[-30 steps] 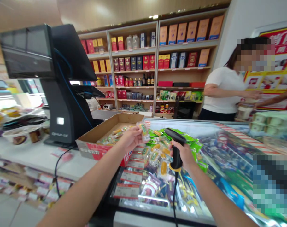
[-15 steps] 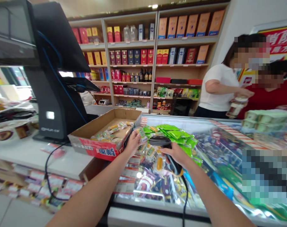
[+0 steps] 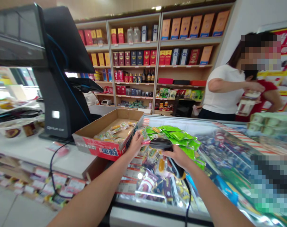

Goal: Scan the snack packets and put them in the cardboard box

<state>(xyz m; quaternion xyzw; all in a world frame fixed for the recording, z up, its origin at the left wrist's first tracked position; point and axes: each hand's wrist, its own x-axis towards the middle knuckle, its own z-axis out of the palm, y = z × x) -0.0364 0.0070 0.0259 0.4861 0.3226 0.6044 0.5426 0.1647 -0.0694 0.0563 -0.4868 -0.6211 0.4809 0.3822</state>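
My left hand (image 3: 137, 142) is closed on a small clear-wrapped snack packet (image 3: 144, 135), beside the right wall of a cardboard box (image 3: 96, 152). My right hand (image 3: 178, 155) grips a black barcode scanner (image 3: 161, 143), its head pointing left at the packet. A reddish glow shows at the packet's lower edge. More wrapped snacks (image 3: 153, 155) lie on the glass counter under the scanner, one of them yellow (image 3: 161, 165). Bright green packets (image 3: 178, 135) are piled just behind the scanner. Inside the box lie several similar wrapped snacks (image 3: 117, 128).
A dark checkout terminal (image 3: 63, 94) stands at left on a white counter (image 3: 74, 164). The scanner's black cable (image 3: 188, 201) hangs over the front edge. Egg cartons (image 3: 268, 123) sit at right. Across the counter, a person in white (image 3: 225, 85) holds a jar, near a person in red.
The view has swung slightly left, so things sit further right. A red glow now shows on the packet in my left hand. The person in red has changed posture.
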